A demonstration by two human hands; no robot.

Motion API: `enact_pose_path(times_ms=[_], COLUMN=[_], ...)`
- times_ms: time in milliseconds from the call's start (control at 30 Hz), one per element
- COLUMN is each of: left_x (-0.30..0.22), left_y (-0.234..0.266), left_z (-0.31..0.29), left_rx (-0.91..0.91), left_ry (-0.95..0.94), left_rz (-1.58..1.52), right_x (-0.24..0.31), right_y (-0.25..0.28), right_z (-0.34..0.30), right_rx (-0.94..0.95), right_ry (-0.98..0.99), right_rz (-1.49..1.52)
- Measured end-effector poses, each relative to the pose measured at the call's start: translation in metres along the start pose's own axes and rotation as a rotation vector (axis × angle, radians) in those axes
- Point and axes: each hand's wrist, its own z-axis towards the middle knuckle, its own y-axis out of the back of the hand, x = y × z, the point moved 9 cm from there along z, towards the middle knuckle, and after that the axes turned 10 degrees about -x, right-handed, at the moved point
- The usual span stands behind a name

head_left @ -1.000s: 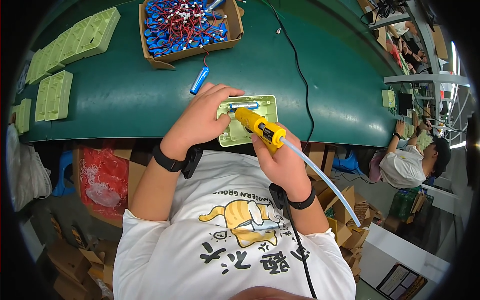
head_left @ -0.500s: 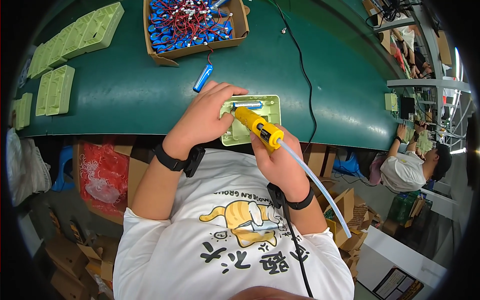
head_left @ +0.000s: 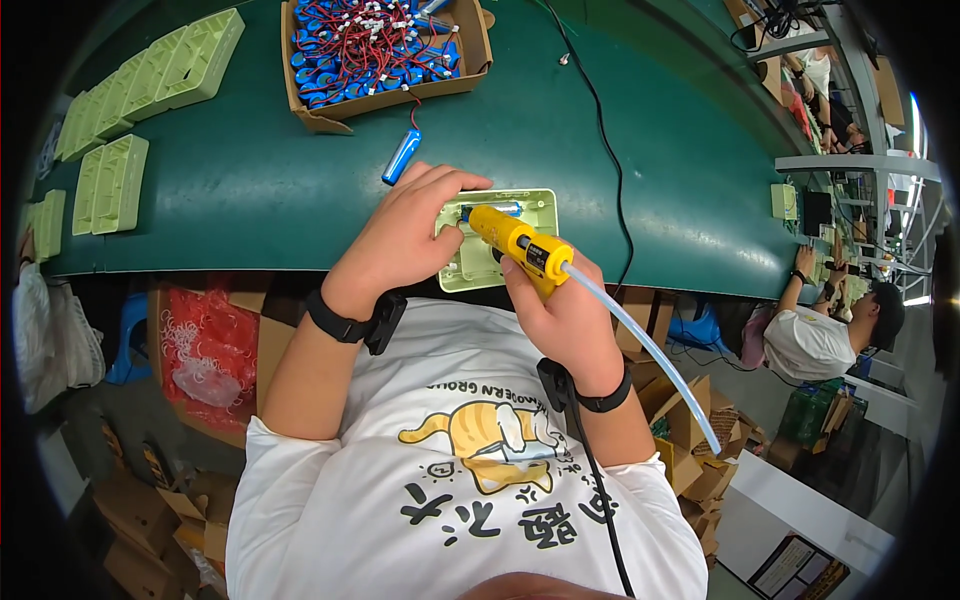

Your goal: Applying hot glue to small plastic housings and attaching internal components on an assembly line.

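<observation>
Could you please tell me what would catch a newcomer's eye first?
Probably the yellow glue gun in the right hand, pointed into a pale green plastic case that the left hand touches. Next, the cardboard box farther across the green table, full of blue batteries and tangled red wires.

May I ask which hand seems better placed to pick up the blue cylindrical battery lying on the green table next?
Probably the left hand: touching the pale green plastic tray, it lies nearer the blue cylindrical battery, while the right hand holds the yellow gun-shaped tool.
</observation>
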Motion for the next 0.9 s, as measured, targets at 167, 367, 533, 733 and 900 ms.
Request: enact_pose_path(times_ms=[167,367,533,733,900], left_x=[-0.001,-0.001,-0.001,0.004,-0.022], left_y=[0.001,0.000,0.002,0.009,0.019], left_z=[0.001,0.000,0.002,0.002,-0.026], left_rx=[-0.039,0.011,-0.027,-0.094,-0.221], left_ry=[-0.041,0.017,-0.014,0.033,-0.054], left_rz=[0.000,-0.005,-0.015,-0.118,0.226], right_x=[-0.004,-0.003,-0.008,-0.010,-0.046], right_y=[-0.005,0.001,0.010,0.009,0.025], right_z=[-0.002,-0.003,-0.008,-0.010,-0.027], right_rx=[0.033,0.030,-0.004,0.014,0.072], right_ry=[-0.005,0.001,-0.035,0.010,-0.436], right_rz=[-0.030,-0.048,0.025,0.120,0.441])
